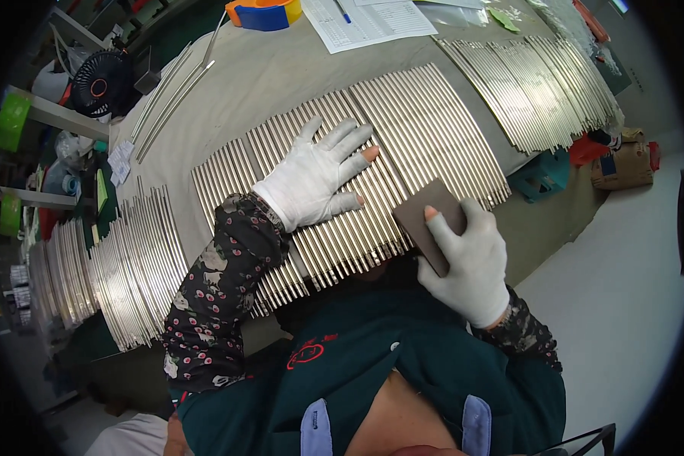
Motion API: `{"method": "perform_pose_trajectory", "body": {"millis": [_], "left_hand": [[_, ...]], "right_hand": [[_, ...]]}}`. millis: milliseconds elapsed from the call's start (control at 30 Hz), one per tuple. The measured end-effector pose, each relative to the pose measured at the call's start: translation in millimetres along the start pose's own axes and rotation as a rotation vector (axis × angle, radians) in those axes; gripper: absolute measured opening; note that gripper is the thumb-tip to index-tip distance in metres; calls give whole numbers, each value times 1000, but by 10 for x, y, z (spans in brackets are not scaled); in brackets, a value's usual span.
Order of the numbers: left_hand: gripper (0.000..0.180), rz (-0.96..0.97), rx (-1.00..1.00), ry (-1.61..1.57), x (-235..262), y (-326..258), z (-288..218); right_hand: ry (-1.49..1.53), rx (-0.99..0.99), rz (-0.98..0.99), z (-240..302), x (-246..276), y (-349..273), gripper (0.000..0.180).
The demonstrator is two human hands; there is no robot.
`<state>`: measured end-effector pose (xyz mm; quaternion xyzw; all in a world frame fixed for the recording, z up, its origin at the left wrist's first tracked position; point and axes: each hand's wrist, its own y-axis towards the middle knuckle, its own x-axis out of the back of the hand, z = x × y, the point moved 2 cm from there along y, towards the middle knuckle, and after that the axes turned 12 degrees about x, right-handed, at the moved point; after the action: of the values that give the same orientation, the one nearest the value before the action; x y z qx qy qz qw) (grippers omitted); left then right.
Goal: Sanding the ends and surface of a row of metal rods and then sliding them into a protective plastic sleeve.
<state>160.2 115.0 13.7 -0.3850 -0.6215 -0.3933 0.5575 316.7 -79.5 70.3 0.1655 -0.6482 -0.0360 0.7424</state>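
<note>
The left hand (pixel 311 182) is covering stretches of several metal rods (pixel 425 121), and the patterned left sleeve (pixel 209 292) is hiding parts of others. The right hand (pixel 471 262) is concealing one side of a brown rectangular block (pixel 422 215). The view's far edge is cropping an orange-and-blue plastic holder (pixel 270 15). Print on the paper sheet (pixel 376 29) is appearing too small to read.

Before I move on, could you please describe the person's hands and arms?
The left hand and right hand wear white gloves, each baring at least one fingertip. The left sleeve, gathered at the wrist, is black with pale motifs and pink dots; the right sleeve is dark with mottled print.
</note>
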Motion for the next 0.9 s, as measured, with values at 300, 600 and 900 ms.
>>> {"method": "perform_pose_trajectory", "body": {"millis": [300,600,900], "left_hand": [[76,-5,-5,-8,79,124,-22],[72,15,-24,32,-2,393,-192],[76,4,-8,-53,64,279,-132]], "right_hand": [[19,-212,-131,-256,242,-544,66],[77,-236,-136,-320,165,-608,67],[52,-267,-221,-466,149,-663,67]]}}
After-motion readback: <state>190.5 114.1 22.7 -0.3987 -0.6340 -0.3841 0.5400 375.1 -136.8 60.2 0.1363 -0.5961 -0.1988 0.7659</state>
